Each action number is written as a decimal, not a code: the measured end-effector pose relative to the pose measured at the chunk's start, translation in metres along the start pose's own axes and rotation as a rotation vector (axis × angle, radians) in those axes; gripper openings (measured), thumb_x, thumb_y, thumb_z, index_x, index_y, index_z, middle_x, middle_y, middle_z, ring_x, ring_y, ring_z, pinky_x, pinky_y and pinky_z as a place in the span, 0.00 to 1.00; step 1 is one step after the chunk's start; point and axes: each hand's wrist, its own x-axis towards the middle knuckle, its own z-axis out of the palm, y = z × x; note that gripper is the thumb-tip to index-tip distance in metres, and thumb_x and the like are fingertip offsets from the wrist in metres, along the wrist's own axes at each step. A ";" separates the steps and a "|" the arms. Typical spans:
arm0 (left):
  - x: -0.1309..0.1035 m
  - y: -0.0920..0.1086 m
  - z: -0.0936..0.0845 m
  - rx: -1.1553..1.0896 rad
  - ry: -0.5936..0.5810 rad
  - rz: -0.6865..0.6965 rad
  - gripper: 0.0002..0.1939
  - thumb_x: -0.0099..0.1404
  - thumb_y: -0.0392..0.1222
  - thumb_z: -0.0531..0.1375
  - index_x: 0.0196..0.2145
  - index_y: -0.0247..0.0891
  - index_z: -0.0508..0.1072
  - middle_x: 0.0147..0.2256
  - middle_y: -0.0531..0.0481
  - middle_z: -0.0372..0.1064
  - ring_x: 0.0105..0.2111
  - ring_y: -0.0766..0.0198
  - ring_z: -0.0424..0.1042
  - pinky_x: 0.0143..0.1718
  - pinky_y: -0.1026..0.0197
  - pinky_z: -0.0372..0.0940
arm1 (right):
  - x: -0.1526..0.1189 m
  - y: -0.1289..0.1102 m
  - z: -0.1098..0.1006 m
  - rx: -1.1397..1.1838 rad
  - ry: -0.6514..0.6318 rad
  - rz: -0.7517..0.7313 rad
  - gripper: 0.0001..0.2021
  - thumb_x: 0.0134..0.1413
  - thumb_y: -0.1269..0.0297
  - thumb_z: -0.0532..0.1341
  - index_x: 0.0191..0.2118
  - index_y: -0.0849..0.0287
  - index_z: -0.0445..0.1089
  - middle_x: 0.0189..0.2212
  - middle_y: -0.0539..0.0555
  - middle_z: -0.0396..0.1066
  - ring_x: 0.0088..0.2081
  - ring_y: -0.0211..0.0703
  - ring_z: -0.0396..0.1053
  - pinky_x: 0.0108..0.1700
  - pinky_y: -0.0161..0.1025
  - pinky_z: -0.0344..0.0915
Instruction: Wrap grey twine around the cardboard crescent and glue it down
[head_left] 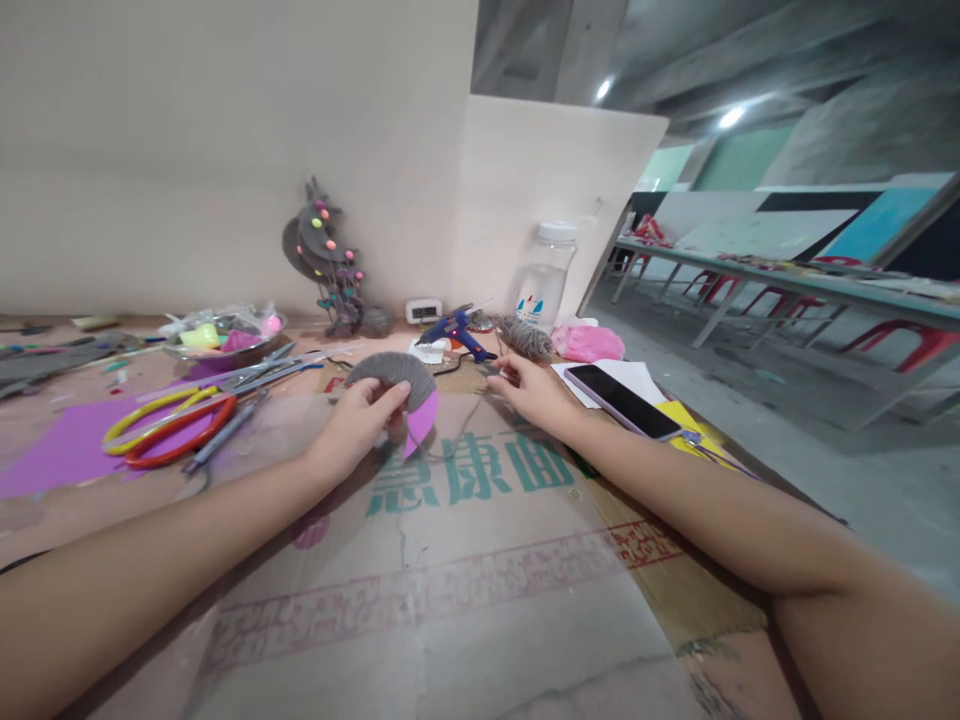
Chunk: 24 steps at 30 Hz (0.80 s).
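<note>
Crescent piece: the curved form point(397, 370) is up off the board, in front of me near the middle, its arch upward and its bare end hanging at the right.
Wrapped part: gray yarn covers most of the arc that shows, the turns lying close side by side across its width, with a soft, matte look.
Bare part: the purple end point(423, 418) is smooth and flat, brighter than the yarn, and narrows to a point at the bottom.
Hidden part: my fingers cover some of the inner curve, so I cannot see the other end fully.
My left hand: this hand point(367, 408) is closed on the curved form, thumb on the near face, other fingers mostly behind.
My right hand: this hand point(517, 385) has thumb and fingertips drawn together on the yarn strand point(471, 418), which hangs in a loose bend between the form and my fingers.
Around it: the blue glue gun point(459, 332) and a gray yarn bundle point(526, 338) lie just beyond my hands; the printed board point(450, 620) is beneath.
</note>
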 end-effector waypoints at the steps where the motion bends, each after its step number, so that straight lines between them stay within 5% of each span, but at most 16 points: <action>1: 0.000 0.001 0.000 0.008 0.010 0.000 0.15 0.57 0.51 0.57 0.23 0.36 0.66 0.18 0.55 0.63 0.16 0.69 0.59 0.18 0.65 0.52 | 0.000 0.001 -0.002 -0.049 -0.013 0.006 0.16 0.51 0.55 0.57 0.43 0.59 0.68 0.26 0.50 0.68 0.27 0.38 0.63 0.30 0.34 0.55; 8: 0.001 0.003 -0.001 0.076 -0.009 -0.021 0.16 0.58 0.48 0.56 0.18 0.36 0.65 0.17 0.54 0.62 0.19 0.67 0.61 0.22 0.64 0.56 | 0.009 0.008 -0.020 -0.176 -0.079 -0.087 0.15 0.56 0.55 0.53 0.33 0.60 0.72 0.26 0.53 0.71 0.26 0.39 0.65 0.31 0.35 0.56; 13: 0.003 -0.002 0.001 0.009 -0.068 0.019 0.14 0.57 0.47 0.56 0.19 0.37 0.65 0.18 0.53 0.64 0.21 0.64 0.64 0.26 0.62 0.59 | 0.022 0.015 -0.020 -0.164 -0.069 -0.107 0.17 0.54 0.60 0.56 0.47 0.62 0.68 0.43 0.58 0.71 0.39 0.42 0.68 0.41 0.38 0.61; 18: 0.003 0.000 0.003 0.010 -0.067 -0.010 0.15 0.57 0.45 0.56 0.16 0.38 0.64 0.16 0.54 0.63 0.20 0.65 0.63 0.25 0.62 0.57 | 0.060 0.010 -0.006 -0.128 -0.136 -0.131 0.26 0.53 0.57 0.58 0.56 0.66 0.60 0.52 0.63 0.65 0.48 0.44 0.66 0.48 0.38 0.61; 24: 0.002 0.006 0.004 -0.018 -0.049 -0.116 0.16 0.57 0.48 0.57 0.16 0.37 0.65 0.15 0.55 0.61 0.17 0.68 0.59 0.20 0.65 0.53 | 0.103 -0.002 0.031 -0.124 -0.198 -0.035 0.25 0.43 0.52 0.65 0.45 0.64 0.68 0.42 0.61 0.72 0.41 0.48 0.70 0.43 0.38 0.64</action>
